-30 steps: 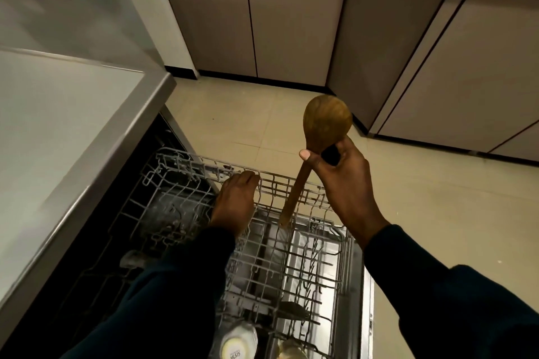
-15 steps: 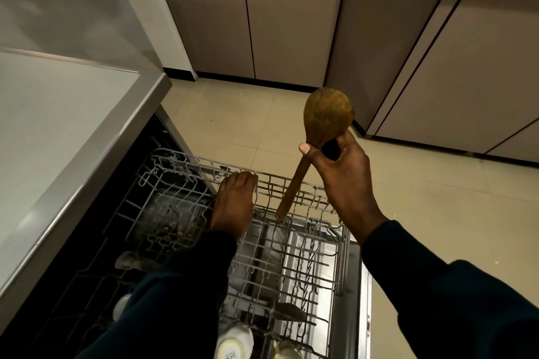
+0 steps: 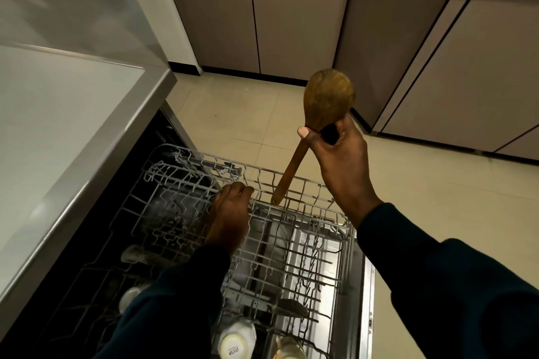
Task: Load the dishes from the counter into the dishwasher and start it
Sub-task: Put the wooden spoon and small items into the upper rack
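The dishwasher stands open with its grey wire upper rack [image 3: 306, 242] pulled out below me. My left hand [image 3: 230, 213] lies inside the rack, fingers curled over a wire near its far rim. My right hand [image 3: 341, 160] grips a wooden spoon [image 3: 328, 99] just under the bowl. The bowl points up and the handle tip hangs just above the rack's far edge. A white cup [image 3: 236, 341] and a glass [image 3: 288, 347] sit in the rack's near end.
The grey counter [image 3: 58, 131] runs along the left, its edge over the dishwasher opening. Beige cabinets [image 3: 256, 9] stand across the tiled floor [image 3: 239, 114] ahead and to the right. The open door edge [image 3: 369, 300] is at the right of the rack.
The spoon in my right hand has risen slightly. My left hand stays on the rack wire, and the rack has shifted a little farther out.
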